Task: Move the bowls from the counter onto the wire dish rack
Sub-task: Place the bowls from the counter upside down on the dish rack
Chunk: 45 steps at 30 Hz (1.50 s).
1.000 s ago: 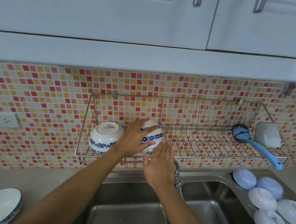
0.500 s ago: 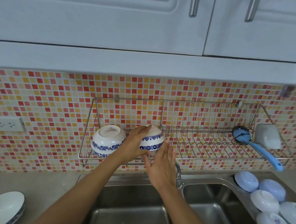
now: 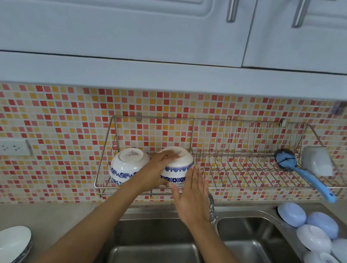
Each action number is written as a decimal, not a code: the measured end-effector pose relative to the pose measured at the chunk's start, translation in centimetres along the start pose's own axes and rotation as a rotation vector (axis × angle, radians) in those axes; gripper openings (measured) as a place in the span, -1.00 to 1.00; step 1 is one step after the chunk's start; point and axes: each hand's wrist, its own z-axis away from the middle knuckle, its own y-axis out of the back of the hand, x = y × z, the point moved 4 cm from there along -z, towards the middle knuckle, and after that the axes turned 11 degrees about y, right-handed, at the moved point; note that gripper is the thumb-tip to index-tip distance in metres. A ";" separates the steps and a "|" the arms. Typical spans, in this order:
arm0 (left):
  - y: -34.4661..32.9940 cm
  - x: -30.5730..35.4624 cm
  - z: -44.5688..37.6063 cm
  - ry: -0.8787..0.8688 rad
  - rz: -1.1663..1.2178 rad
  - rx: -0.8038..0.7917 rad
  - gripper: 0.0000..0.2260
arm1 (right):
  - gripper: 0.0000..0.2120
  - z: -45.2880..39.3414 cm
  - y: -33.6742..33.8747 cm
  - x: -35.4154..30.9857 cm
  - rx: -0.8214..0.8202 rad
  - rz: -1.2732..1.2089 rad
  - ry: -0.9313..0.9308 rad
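Left hand [image 3: 156,170] grips the upturned bowl [image 3: 178,164] on the rack [image 3: 246,175]; right hand [image 3: 191,190], open, steadies it. Released tilted, it might roll off into the sink [image 3: 154,251].

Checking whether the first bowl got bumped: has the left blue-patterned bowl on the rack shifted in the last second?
No. The left bowl sits upside down in the same spot at the wire rack's left end, beside the bowl being placed.

Both forearms bare, no sleeves; left hand [image 3: 155,170], right hand [image 3: 192,194] ungloved.
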 end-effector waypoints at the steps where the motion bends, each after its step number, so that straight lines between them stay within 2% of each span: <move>1: -0.1 -0.1 0.2 -0.017 -0.014 0.009 -0.26 | -0.20 0.0 -0.1 0.0 0.002 -0.004 0.004; 6: -0.2 -0.1 0.6 -0.044 -0.020 0.029 -0.33 | -0.19 -0.1 0.0 0.0 -0.025 0.000 0.004; 9: -0.4 -0.5 0.6 -0.047 0.061 -0.011 -0.34 | -0.19 -0.1 0.2 0.0 -0.044 0.005 -0.004; 12: -0.7 -1.0 1.1 0.039 0.173 -0.009 -0.34 | -0.18 -0.1 0.1 -0.1 -0.050 0.027 -0.007; 15: -0.4 -1.0 1.6 0.149 0.188 0.097 -0.43 | -0.20 0.0 0.0 -0.1 -0.051 0.049 -0.009; 18: -0.3 -0.7 1.9 0.163 0.121 0.091 -0.53 | -0.22 0.0 0.2 -0.3 -0.075 0.067 0.004; 22: -0.4 -0.5 2.2 0.167 -0.033 0.102 -0.51 | -0.25 -0.2 0.4 -0.2 -0.094 0.060 -0.003; 27: -0.3 -2.3 4.6 0.320 -0.280 0.284 -0.45 | -0.26 -0.7 0.4 -0.4 -0.107 0.014 -0.041; 31: 0.2 -4.9 7.7 0.453 -0.362 0.383 -0.33 | -0.30 -1.8 1.0 -1.0 -0.016 -0.043 -0.029; 39: 0.5 -5.9 8.1 0.552 -0.393 0.253 -0.16 | -0.35 -2.1 -0.4 -1.5 -0.014 0.084 -0.008; 45: 1.0 -5.1 8.8 0.546 -0.372 0.207 -0.22 | -0.31 -0.1 -1.2 -1.4 0.075 0.139 0.011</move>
